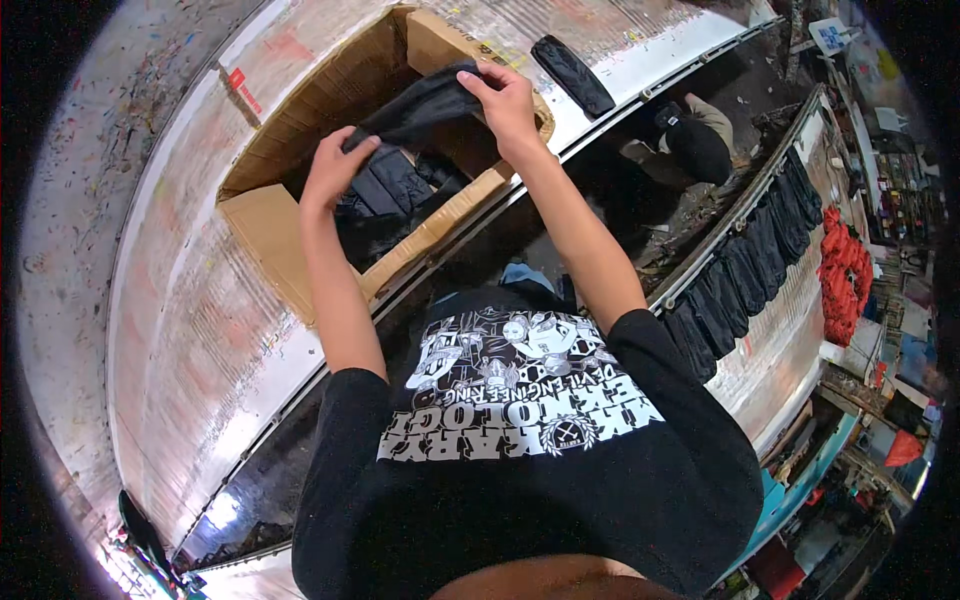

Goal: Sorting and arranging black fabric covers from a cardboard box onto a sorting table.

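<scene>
An opened cardboard box (pixel 424 225) stands on the long table before me. Over it, a piece of thin black fabric (pixel 420 105) is stretched between my two hands. My left hand (pixel 335 169) pinches its lower left end between thumb and fingers, and my right hand (pixel 506 105) pinches the upper right end. Beneath the fabric, several folded black cloth pieces (pixel 386 184) lie inside the box. A separate folded black bundle (pixel 572 75) rests on the table to the right of the box, near the table's edge.
Another person in a black cap (pixel 699 150) is low in the aisle at right. Beyond, a second long table (pixel 780 337) carries a row of black fabric pieces (pixel 750 262) and a red cloth heap (pixel 845 277). A metal rail (pixel 646 95) edges the near table.
</scene>
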Available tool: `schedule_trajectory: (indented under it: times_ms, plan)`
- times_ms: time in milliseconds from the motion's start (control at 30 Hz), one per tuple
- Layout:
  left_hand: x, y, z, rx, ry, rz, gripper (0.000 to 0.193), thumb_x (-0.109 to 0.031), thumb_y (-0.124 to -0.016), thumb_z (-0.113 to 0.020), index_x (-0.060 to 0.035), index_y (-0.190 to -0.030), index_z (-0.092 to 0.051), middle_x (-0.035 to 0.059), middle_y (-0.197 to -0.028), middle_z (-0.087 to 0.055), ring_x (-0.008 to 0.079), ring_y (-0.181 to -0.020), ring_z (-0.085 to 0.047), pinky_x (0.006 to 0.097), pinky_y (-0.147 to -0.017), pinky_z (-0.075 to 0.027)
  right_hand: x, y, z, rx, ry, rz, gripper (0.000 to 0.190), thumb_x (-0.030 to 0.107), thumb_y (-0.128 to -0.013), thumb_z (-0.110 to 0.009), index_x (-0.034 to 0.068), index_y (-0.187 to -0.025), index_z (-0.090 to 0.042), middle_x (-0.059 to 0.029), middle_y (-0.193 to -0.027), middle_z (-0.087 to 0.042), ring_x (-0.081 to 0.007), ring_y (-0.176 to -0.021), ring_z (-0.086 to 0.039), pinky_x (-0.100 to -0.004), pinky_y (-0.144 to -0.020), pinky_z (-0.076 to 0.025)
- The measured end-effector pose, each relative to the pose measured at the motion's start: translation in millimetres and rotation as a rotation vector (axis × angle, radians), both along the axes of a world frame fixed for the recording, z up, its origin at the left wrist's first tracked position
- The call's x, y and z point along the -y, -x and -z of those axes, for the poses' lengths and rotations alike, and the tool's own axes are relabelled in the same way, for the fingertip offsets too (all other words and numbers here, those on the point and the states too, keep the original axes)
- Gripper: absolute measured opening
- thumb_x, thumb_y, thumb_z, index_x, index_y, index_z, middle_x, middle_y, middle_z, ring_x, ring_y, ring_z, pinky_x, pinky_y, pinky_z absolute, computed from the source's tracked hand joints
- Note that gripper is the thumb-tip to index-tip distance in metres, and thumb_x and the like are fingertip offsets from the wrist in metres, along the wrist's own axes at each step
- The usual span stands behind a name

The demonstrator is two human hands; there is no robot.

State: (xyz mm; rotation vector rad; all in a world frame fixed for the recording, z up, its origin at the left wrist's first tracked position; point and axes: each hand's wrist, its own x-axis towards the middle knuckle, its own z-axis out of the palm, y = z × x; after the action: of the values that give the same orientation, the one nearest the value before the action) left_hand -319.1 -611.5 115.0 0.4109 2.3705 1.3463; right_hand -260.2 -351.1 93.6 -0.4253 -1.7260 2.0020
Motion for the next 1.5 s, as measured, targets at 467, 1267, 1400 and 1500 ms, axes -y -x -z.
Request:
schedule_trajectory:
  times_ms: [467, 1267, 1400, 1500]
  plan:
    - [11.3, 3.4, -7.7, 0.338, -1.147, -0.527, 0.022, -0.014, -0.095, -0.065, 0.0020, -0.109, -0.063, 0.0122, -0.106, -0.065, 0.0249, -0.100, -0.064, 0.0470, -0.101, -0.052, -0.3, -3.0, -5.2, -0.060, 0.123, -0.134, 0.019, -0.005, -0.080, -0.074, 0.001, -0.096, -0.068, -0.0003, -0.090, -0.068, -0.0090, -0.081, -0.063, -0.0239, -0.077, -0.050]
    - [24.6, 23.1, 25.5, 0.865, -1.028, -0.501, 0.014, -0.018, -0.091, -0.070, -0.0049, -0.091, -0.066, 0.0082, -0.090, -0.070, 0.0226, -0.084, -0.067, 0.0380, -0.072, -0.055, 5.0, -2.4, -5.2, -0.100, -0.048, -0.158, 0.014, 0.003, -0.080, -0.080, 0.002, -0.090, -0.069, 0.0003, -0.082, -0.069, -0.0056, -0.075, -0.062, -0.0218, -0.070, -0.048]
    - [28.3, 25.6, 19.5, 0.766, -1.026, -0.575, 0.009, -0.017, -0.090, -0.071, -0.0086, -0.090, -0.067, 0.0063, -0.089, -0.070, 0.0209, -0.083, -0.066, 0.0388, -0.070, -0.052, 7.8, -3.7, -8.6, -0.101, -0.057, -0.138, 0.012, 0.001, -0.081, -0.078, 0.002, -0.088, -0.068, -0.0001, -0.081, -0.069, -0.0058, -0.075, -0.062, -0.0220, -0.070, -0.049]
    - [28.9, 21.6, 14.0, 0.667, -1.187, -0.579, 0.008, -0.016, -0.092, -0.070, -0.0084, -0.094, -0.068, 0.0062, -0.095, -0.071, 0.0214, -0.089, -0.066, 0.0394, -0.074, -0.052, 7.6, -4.1, -11.7, -0.065, -0.013, -0.057, 0.011, 0.001, -0.081, -0.077, 0.002, -0.087, -0.067, 0.0002, -0.080, -0.068, -0.0053, -0.073, -0.061, -0.0216, -0.069, -0.048]
